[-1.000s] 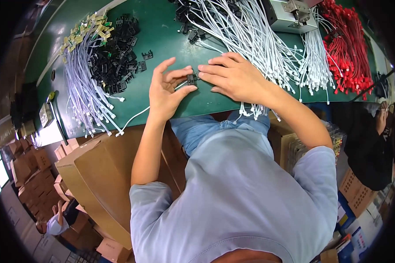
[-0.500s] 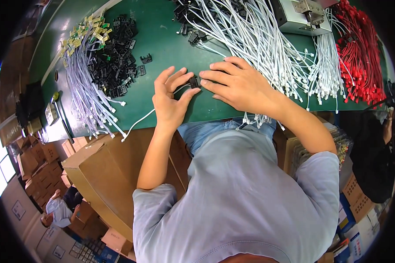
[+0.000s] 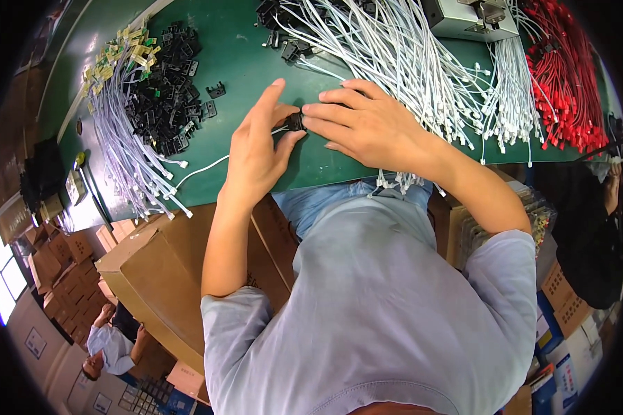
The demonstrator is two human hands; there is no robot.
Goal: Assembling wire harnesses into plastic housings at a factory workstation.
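Observation:
A small black plastic housing sits between my two hands, just above the green table. My left hand pinches it between the thumb and a curled finger, while the index finger points up and away. From the far side, the fingertips of my right hand close onto the same housing and partly cover it. A thin white cable comes out of the housing, passes behind my left hand and trails left to a small white connector. Whether my right thumb also grips the housing is hidden.
Left on the table lie loose black housings and a bundle of cables with green-yellow boards. White cables, a metal device and red cables lie right. A cardboard box stands below; another person is beyond it.
Both hands have shifted slightly left with the housing and its cable. My left index finger has straightened upward. The view has moved a little, and the person in the background has shifted.

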